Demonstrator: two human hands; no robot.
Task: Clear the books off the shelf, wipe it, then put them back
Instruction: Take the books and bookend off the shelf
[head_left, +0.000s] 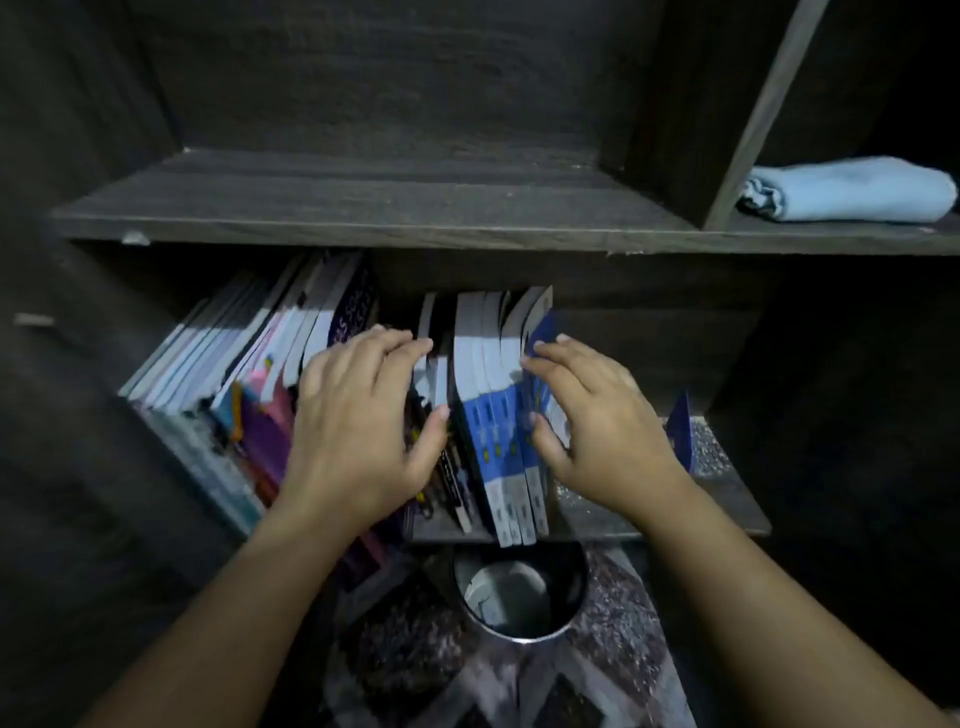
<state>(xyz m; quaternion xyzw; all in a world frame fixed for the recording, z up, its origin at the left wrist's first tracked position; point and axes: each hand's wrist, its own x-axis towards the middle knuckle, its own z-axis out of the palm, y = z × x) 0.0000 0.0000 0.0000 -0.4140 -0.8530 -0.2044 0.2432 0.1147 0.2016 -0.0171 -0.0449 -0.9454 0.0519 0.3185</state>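
On the lower shelf (727, 499) a group of blue-and-white books (488, 405) stands upright between my hands, with dark books (452, 473) just to their left. My left hand (363, 415) lies against the dark books, fingers straight over their top edges and thumb by the spines. My right hand (587, 415) holds the rightmost blue book (543, 325), fingertips on its top edge and thumb against its spine. To the left, a row of leaning books (234, 353) fills the rest of the shelf. A folded light-blue cloth (847, 189) lies in the upper right compartment.
The upper shelf board (363, 208) sits directly above the books. A blue book or bookend (683, 431) stands alone at the shelf's right. A round metal bin (519, 597) stands on the patterned floor (613, 649) just below the shelf's front edge.
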